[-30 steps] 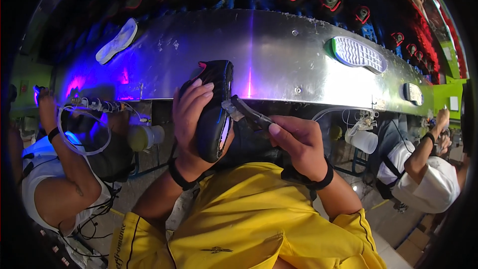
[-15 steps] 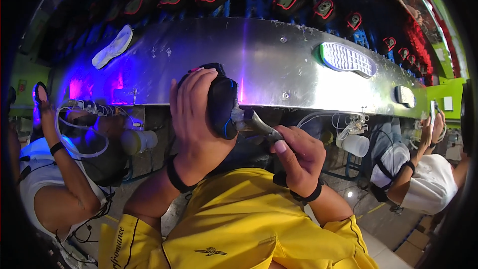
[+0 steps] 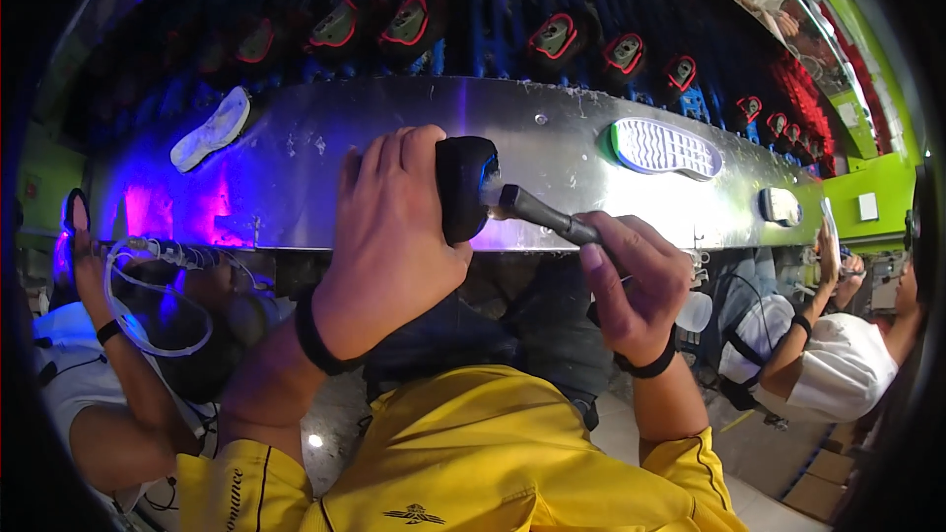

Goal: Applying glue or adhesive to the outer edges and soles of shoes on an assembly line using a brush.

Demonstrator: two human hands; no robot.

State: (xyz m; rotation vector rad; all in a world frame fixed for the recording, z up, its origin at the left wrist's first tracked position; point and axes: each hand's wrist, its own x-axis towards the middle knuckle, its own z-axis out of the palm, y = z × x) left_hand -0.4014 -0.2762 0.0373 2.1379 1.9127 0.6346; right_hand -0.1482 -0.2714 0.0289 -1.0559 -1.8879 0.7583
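My left hand point(image 3: 394, 227) is wrapped round a black shoe upper point(image 3: 465, 192), holding it up over the near edge of the metal bench; most of the shoe is hidden behind the hand. My right hand point(image 3: 641, 281) pinches the dark handle of a brush point(image 3: 552, 219) between thumb and fingers. The brush's bristles touch the shoe's right side, close to a thin blue line. Beyond the brush, on the bench, rests a white ridged shoe sole point(image 3: 667, 148) with a green end. A second pale sole point(image 3: 212, 130) lies at the far left.
The shiny metal bench point(image 3: 325, 172) spans the view. Behind it stands a dark rack with several red-rimmed shoes point(image 3: 554, 36). A small pale sole point(image 3: 780, 206) sits at the right end. Co-workers sit on both sides, each with raised hands. White tubing point(image 3: 163, 343) hangs below at left.
The shoe has turned and shifted slightly to the right in my left hand. My right hand has moved right, and the brush now meets the shoe higher up. The view has tilted a little.
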